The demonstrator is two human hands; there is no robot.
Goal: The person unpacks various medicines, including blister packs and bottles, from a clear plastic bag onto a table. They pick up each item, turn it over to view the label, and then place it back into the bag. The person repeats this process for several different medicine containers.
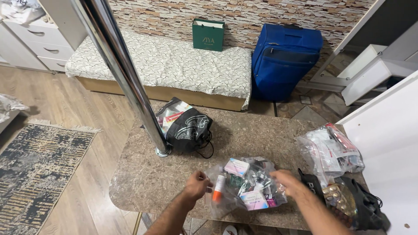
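- Stone-topped table [148, 182], rounded corners, a chrome pole [119, 72] rising through its left part. All the work sits at the near edge.
- Blue suitcase [285, 58] upright against the brick-pattern wall, green paper bag [208, 35] on the patterned bench [174, 65] beside it. Both well apart from the hands.
- Black drawstring bag [189, 130] slumped at the pole's foot, its cord trailing onto the table top.
- Second clear bag [331, 152] of packets at the right end, near a dark pouch [361, 204] with foil blister strips on top.
- Clear plastic bag [246, 185] of small boxes and tubes lies at the near middle of the table, between the two hands.
- Left hand [197, 185] pinches the bag's left edge, fingers closed on the film.
- Right hand [289, 182] rests on the bag's right side; film appears gathered under the fingers, though I cannot tell how firm the hold is.
- Orange-and-white tube [218, 188] lies just inside the left edge, close to the left hand; a pale pink box [236, 166] rides on top.
- Judgement: thin film, loose load. Best handled by keeping both edges taut and level, the bag resting on the table, so the top box and tube do not slide out toward the near edge.
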